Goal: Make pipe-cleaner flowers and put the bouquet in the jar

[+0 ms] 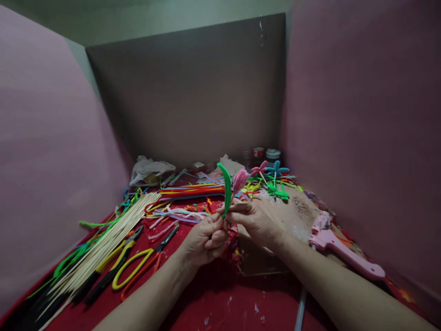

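My left hand [206, 238] is closed in a fist around the lower stem of a pipe-cleaner flower, just above the red table cover [220, 299]. A green pipe-cleaner leaf [226, 186] curves up from that grip. My right hand [253, 218] pinches the same stem just beside the left hand, below a pink fuzzy flower bud [240, 180]. Both hands meet at the middle of the table, over a sheet of brown cardboard [275, 216].
A bundle of wooden skewers [103, 243], pliers [113, 264] and yellow-handled scissors [138, 269] lie at the left. Loose coloured pipe cleaners [193, 191] and finished flowers [272, 172] sit behind. A pink glue gun [339, 250] rests at the right. Pink walls close in both sides.
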